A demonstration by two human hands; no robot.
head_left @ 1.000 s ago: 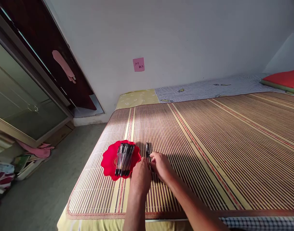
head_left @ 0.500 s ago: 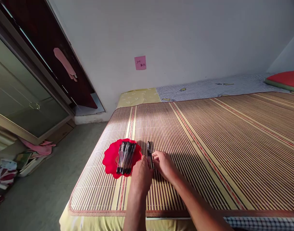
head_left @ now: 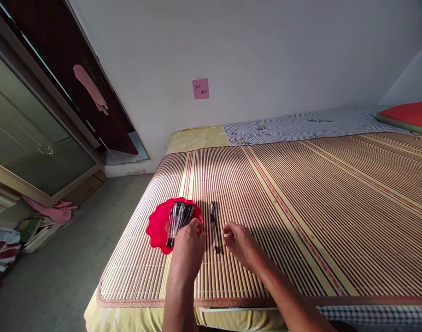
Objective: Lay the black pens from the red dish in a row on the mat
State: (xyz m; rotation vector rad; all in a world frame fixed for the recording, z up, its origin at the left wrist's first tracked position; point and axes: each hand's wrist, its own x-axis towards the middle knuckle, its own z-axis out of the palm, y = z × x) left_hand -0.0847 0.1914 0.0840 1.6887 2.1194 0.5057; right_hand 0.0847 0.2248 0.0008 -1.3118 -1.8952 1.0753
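Note:
A red scalloped plate [head_left: 156, 227] lies on the bamboo mat, holding a bundle of several clear pens [head_left: 176, 219] with black caps. My left hand [head_left: 188, 244] is over the plate's right edge, beside the pens and covering their lower right part. Its thumb stands apart from the bent forefinger; the other fingertips are hidden. To the right of the plate, a single black-capped pen [head_left: 214, 227] lies on the mat, cap away from me, touched by neither hand. Just right of this pen is my right hand [head_left: 240, 244], fingers loosely curled, thumb apart, nothing visible between them.
The striped bamboo mat [head_left: 283, 240] covers the bed, its front edge near me. A wall with a pink note [head_left: 200, 88] rises behind. A red cushion [head_left: 409, 113] lies at the far right. Grey floor [head_left: 93, 235] and a glass-panelled cabinet [head_left: 34, 133] are at left.
Both hands have come away from the single pen, which stays on the mat. My left hand has moved left to the bundle on the plate; my right hand has shifted slightly right.

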